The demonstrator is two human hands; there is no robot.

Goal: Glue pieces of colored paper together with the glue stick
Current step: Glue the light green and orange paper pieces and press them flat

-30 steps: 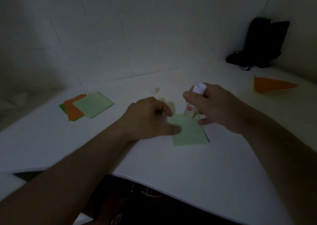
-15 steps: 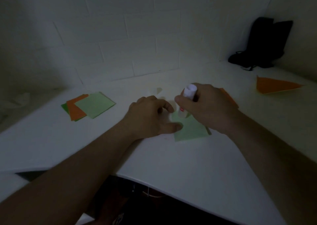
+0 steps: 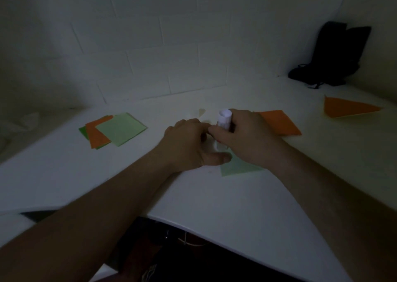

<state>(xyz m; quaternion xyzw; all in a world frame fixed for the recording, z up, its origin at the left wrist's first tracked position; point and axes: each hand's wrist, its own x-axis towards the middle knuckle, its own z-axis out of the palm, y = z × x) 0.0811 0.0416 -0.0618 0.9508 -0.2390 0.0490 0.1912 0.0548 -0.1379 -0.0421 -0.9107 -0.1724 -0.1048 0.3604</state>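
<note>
The right hand gripped the white glue stick upright over the light green paper; at its nine o'clock, the left hand pressed that paper onto the desk, thumb extended.

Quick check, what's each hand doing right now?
Left hand: fingers loosely curled, thumb pressing the light green paper flat on the table, gripping nothing.
Right hand: gripping the glue stick, its tip down on the paper.

A dim craft corner: white table against a white tiled wall.
</note>
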